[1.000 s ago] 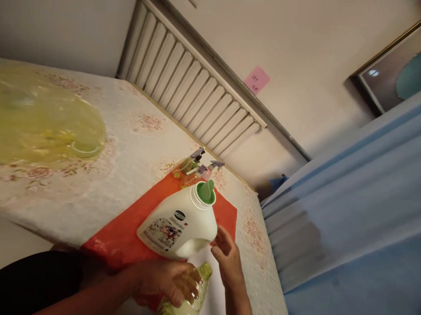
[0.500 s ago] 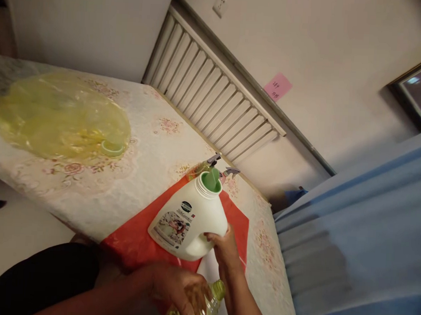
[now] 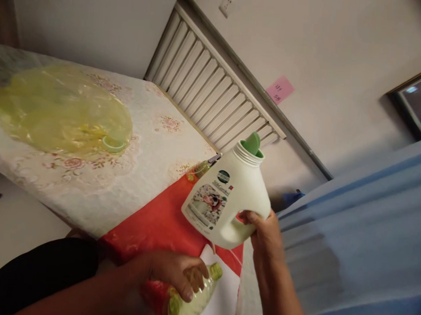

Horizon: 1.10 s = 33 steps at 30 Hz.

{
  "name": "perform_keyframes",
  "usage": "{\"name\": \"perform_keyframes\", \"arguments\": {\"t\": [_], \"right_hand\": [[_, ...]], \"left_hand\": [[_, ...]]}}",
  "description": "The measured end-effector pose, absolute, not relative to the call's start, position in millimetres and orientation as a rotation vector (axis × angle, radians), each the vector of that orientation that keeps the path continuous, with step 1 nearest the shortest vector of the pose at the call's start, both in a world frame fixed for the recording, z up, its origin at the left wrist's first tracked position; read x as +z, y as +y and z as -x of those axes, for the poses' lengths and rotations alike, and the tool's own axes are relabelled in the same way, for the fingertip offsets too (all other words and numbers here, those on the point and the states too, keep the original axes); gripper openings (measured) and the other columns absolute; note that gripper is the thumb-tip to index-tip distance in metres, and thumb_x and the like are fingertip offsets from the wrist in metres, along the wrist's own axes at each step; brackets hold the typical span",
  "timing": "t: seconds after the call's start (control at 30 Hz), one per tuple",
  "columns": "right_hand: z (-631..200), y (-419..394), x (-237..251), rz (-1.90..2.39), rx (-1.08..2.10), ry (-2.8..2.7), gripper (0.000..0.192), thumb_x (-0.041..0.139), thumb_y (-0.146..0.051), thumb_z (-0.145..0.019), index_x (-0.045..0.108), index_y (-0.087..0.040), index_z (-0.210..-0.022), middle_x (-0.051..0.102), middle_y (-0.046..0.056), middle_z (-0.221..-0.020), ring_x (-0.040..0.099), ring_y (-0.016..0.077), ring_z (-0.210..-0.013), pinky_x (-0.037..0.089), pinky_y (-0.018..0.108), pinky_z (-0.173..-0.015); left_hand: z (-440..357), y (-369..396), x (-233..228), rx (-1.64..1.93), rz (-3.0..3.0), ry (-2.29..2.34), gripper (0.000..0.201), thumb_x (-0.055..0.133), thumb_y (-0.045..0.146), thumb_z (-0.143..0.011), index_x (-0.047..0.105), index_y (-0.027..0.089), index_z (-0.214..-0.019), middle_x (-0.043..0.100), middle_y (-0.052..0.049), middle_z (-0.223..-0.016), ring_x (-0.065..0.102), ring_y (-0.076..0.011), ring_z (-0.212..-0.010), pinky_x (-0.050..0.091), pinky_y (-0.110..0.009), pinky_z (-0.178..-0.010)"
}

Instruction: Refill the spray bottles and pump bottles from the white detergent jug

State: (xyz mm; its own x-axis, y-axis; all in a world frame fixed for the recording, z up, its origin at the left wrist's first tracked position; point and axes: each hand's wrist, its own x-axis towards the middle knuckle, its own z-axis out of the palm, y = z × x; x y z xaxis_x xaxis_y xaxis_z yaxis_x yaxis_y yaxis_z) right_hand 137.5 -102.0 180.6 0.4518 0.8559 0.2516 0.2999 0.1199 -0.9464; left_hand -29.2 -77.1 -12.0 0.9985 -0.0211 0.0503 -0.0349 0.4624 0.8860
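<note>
My right hand (image 3: 265,226) is closed round the handle of a large white detergent jug (image 3: 246,187). The jug tilts in the air above the red cloth (image 3: 150,220), its label facing me and its mouth uncapped with a green pouring spout (image 3: 252,143) inside. My left hand (image 3: 179,273) curls over a clear plastic bottle (image 3: 199,295) that is yellow-green at its ends. The bottle slants over a white sheet (image 3: 225,280) at the lower middle; its underside is partly hidden. Beyond the jug, a spray bottle (image 3: 205,166) is partly covered.
A yellow translucent plastic bag (image 3: 58,107) lies at the left on the floral tablecloth (image 3: 150,159), with a pale green ring-shaped cap (image 3: 113,144) at its edge. A white radiator (image 3: 207,77) stands behind the table. Blue curtain cloth (image 3: 355,231) hangs at the right.
The jug has risen and moved right in my right hand, and now covers the second sprayer. My left hand and the clear bottle have shifted slightly up in the picture.
</note>
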Motion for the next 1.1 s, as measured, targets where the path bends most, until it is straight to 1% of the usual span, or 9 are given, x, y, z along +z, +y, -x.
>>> {"name": "perform_keyframes", "arguments": {"t": [0.1, 0.23, 0.37, 0.53, 0.7, 0.83, 0.93, 1.03, 1.1], "right_hand": [[-156.2, -123.3, 204.8, 1.505, 0.451, -1.103, 0.02, 0.077, -0.025, -0.052, 0.06, -0.017, -0.059, 0.057, -0.003, -0.044, 0.049, 0.0112, -0.043, 0.035, 0.022, -0.042], [-176.2, -157.0, 222.4, 1.683, 0.376, -1.056, 0.023, 0.078, -0.029, -0.055, 0.059, -0.018, -0.061, 0.058, -0.002, -0.045, 0.049, 0.0115, -0.042, 0.036, 0.023, -0.043], [-194.3, -192.2, 224.3, 1.864, 0.35, -1.042, 0.031, 0.08, -0.039, -0.052, 0.058, -0.017, -0.059, 0.057, -0.001, -0.043, 0.045, 0.0109, -0.039, 0.032, 0.023, -0.042], [-211.1, -230.6, 211.5, 2.038, 0.376, -1.1, 0.039, 0.079, -0.051, -0.057, 0.059, -0.017, -0.061, 0.052, -0.003, -0.041, 0.04, 0.0099, -0.039, 0.028, 0.023, -0.044], [-207.8, -253.1, 199.9, 2.184, 0.415, -1.125, 0.044, 0.077, -0.055, -0.057, 0.064, -0.015, -0.072, 0.045, -0.007, -0.041, 0.033, 0.0083, -0.04, 0.024, 0.023, -0.045], [-199.9, -260.8, 196.0, 2.251, 0.475, -1.148, 0.045, 0.077, -0.054, -0.056, 0.066, -0.014, -0.075, 0.043, -0.008, -0.044, 0.031, 0.0073, -0.04, 0.025, 0.022, -0.042], [-197.2, -265.0, 193.4, 2.299, 0.53, -1.157, 0.045, 0.077, -0.053, -0.055, 0.066, -0.015, -0.075, 0.046, -0.007, -0.048, 0.033, 0.0071, -0.04, 0.026, 0.021, -0.039], [-196.0, -269.4, 189.9, 2.323, 0.571, -1.163, 0.043, 0.078, -0.051, -0.054, 0.064, -0.016, -0.073, 0.052, -0.005, -0.056, 0.037, 0.0069, -0.041, 0.029, 0.02, -0.036], [-195.1, -272.5, 187.3, 2.308, 0.607, -1.173, 0.045, 0.079, -0.05, -0.053, 0.065, -0.016, -0.079, 0.054, -0.004, -0.061, 0.039, 0.0072, -0.042, 0.03, 0.019, -0.035]], "left_hand": [[36.6, -68.1, -5.0, 0.076, -1.074, -0.046, 0.069, 0.092, 0.034, -0.046, 0.064, 0.027, -0.11, 0.065, -0.001, -0.107, 0.057, -0.0279, -0.112, 0.043, -0.043, -0.097], [47.0, -58.1, 7.0, 0.213, -1.173, 0.013, 0.066, 0.084, 0.028, -0.057, 0.059, 0.025, -0.118, 0.064, -0.002, -0.123, 0.053, -0.0296, -0.121, 0.041, -0.04, -0.101], [52.2, -52.8, 16.7, 0.388, -1.294, 0.068, 0.057, 0.073, 0.022, -0.068, 0.057, 0.023, -0.122, 0.065, -0.002, -0.127, 0.051, -0.0285, -0.126, 0.039, -0.036, -0.105], [50.5, -50.8, 23.3, 0.522, -1.436, 0.291, 0.064, 0.071, 0.019, -0.068, 0.05, 0.022, -0.129, 0.059, -0.006, -0.135, 0.051, -0.0291, -0.127, 0.041, -0.036, -0.103], [45.3, -50.5, 26.9, 0.566, -1.518, 0.4, 0.06, 0.067, 0.024, -0.07, 0.047, 0.022, -0.126, 0.062, -0.007, -0.128, 0.062, -0.0266, -0.109, 0.05, -0.033, -0.086], [39.1, -49.7, 24.4, 0.653, -1.628, 0.43, 0.05, 0.071, 0.031, -0.069, 0.053, 0.02, -0.115, 0.066, -0.007, -0.116, 0.061, -0.0278, -0.107, 0.049, -0.034, -0.086], [36.4, -49.6, 22.3, 0.673, -1.675, 0.425, 0.043, 0.069, 0.04, -0.074, 0.055, 0.021, -0.11, 0.067, -0.005, -0.105, 0.064, -0.0265, -0.097, 0.049, -0.034, -0.083], [36.4, -48.7, 21.0, 0.671, -1.692, 0.431, 0.043, 0.067, 0.045, -0.077, 0.056, 0.019, -0.109, 0.067, -0.005, -0.103, 0.065, -0.0266, -0.094, 0.049, -0.033, -0.082], [36.9, -47.1, 19.2, 0.662, -1.703, 0.442, 0.046, 0.068, 0.045, -0.075, 0.057, 0.02, -0.111, 0.067, -0.006, -0.106, 0.064, -0.0286, -0.097, 0.049, -0.034, -0.084]]}}
